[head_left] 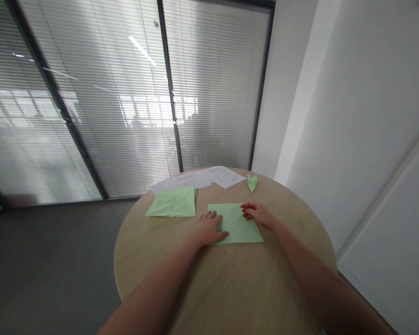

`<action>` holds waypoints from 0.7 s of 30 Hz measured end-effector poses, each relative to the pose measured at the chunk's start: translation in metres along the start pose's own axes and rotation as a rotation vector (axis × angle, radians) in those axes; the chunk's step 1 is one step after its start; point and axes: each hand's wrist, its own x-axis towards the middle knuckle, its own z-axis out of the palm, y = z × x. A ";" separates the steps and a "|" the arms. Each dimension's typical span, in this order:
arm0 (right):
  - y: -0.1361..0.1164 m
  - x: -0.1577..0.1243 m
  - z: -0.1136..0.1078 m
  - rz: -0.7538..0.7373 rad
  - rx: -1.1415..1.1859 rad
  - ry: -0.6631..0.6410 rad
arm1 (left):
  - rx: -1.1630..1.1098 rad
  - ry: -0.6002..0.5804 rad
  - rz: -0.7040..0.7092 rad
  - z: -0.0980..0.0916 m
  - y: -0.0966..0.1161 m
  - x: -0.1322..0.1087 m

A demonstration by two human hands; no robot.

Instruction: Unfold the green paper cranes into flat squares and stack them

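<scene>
A light green sheet of paper (235, 230) with faint crease lines lies on the round wooden table (237, 288). My left hand (209, 228) rests flat on its left side, fingers and thumb spread. At its upper right corner is my right hand (258, 214), with slightly bent fingers a little apart over the paper; that corner is covered by them. A second green sheet (172, 203), also creased, lies to the left, apart from my hands. Beyond my right hand sits a small folded green paper figure (252, 182).
White printed sheets (226, 176) overlap along the table's far edge, behind the second green sheet. Glass partitions with blinds (216, 93) stand beyond the table, and a white wall (363, 116) runs along the right. Grey floor (56, 260) shows at left.
</scene>
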 end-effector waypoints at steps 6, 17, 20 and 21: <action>0.002 0.001 0.001 -0.018 -0.038 0.024 | -0.008 -0.014 0.000 -0.001 0.001 -0.001; 0.004 0.001 -0.006 -0.094 -0.114 0.202 | -0.026 0.024 0.017 0.000 -0.001 0.000; 0.005 0.002 -0.005 -0.101 -0.201 0.220 | -0.006 0.012 0.013 -0.001 0.000 0.000; 0.005 0.004 -0.005 -0.102 -0.239 0.228 | -0.004 0.012 0.013 -0.001 0.000 0.000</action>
